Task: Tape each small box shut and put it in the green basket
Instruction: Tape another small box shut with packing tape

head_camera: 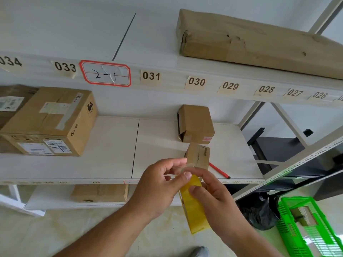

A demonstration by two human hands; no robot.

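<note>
At shelf edge, left hand point(159, 180) pinched the tape end while right hand point(207, 190) gripped the tape roll point(193, 206), likely readying a strip for small box point(197, 156); green basket point(315, 236) lay lower right.

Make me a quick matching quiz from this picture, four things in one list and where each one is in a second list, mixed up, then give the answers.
Things:
1. red pen
2. green basket
3. yellow tape roll
4. long wrapped parcel

Places:
A. on the floor at the right
B. on the top shelf
C. held in the right hand
D. lying on the middle shelf beside a small box

Pairs: 1-D, 2-A, 3-C, 4-B
</note>
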